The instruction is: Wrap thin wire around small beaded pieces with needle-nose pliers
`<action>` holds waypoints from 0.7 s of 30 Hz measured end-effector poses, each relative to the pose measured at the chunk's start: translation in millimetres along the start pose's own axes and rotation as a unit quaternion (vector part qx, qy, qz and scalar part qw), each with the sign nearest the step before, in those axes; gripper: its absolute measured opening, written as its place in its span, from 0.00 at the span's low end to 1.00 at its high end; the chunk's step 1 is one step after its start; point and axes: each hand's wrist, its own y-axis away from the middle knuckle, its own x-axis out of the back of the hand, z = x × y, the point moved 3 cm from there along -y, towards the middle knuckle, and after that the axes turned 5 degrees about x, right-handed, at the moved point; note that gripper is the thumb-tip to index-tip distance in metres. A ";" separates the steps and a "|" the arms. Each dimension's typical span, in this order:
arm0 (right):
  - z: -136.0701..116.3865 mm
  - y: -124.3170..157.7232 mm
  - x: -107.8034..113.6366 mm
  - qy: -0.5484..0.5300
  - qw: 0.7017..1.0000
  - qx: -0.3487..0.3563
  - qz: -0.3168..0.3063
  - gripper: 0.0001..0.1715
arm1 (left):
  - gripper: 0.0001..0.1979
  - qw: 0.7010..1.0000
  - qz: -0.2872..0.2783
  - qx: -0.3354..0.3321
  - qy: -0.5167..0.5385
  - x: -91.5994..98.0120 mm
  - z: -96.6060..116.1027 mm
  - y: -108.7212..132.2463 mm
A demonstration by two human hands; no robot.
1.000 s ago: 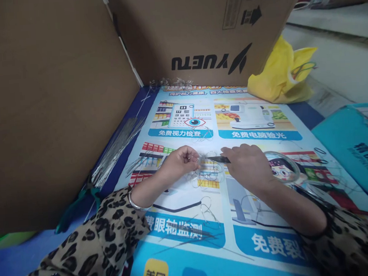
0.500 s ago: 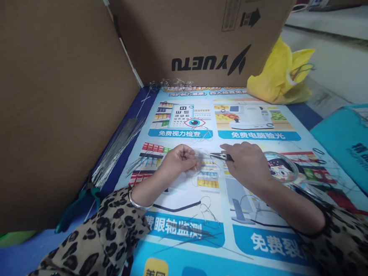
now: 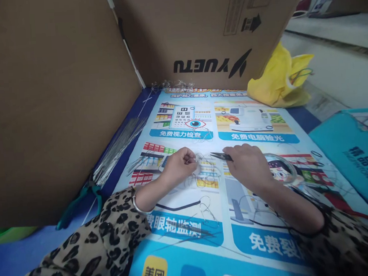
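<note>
My left hand (image 3: 181, 165) is closed in a pinch on a thin bent wire (image 3: 207, 163), whose loops spread to the right of the fingertips. My right hand (image 3: 250, 165) is wrapped round a pair of pliers (image 3: 221, 156), its dark pointed jaws aimed left at the wire. Whether the jaw tips touch the wire I cannot tell. Below the hands, another curled wire (image 3: 209, 212) lies on the printed poster (image 3: 226, 248). Straight dark wires (image 3: 190, 234) are scattered near it. The pliers' handles are hidden inside my right hand.
A bundle of straight wires (image 3: 118, 151) lies at the left beside green-handled pliers (image 3: 81, 200). Cardboard (image 3: 52, 101) stands along the left and back. A clear ring (image 3: 283, 166) sits by my right forearm; a yellow bag (image 3: 277, 81) and blue box (image 3: 355, 151) are at the right.
My left hand has shifted very slightly down and right, still pinching the wire. The pliers stay in my right hand, almost unmoved. The whole view has tilted a little.
</note>
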 end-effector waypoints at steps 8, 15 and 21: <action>-1.0 -1.1 -14.5 -0.047 0.999 -0.007 0.004 0.21 | 0.04 0.996 0.011 -0.034 -0.087 5.9 7.6 1.2; -0.3 -4.2 -17.4 -0.049 0.999 -0.010 0.010 0.20 | 0.07 0.996 0.009 -0.043 -0.077 11.0 9.8 -1.8; -4.0 -6.7 -18.3 -0.025 1.000 -0.002 0.004 0.20 | 0.07 0.996 0.005 -0.033 -0.077 10.8 8.3 -1.9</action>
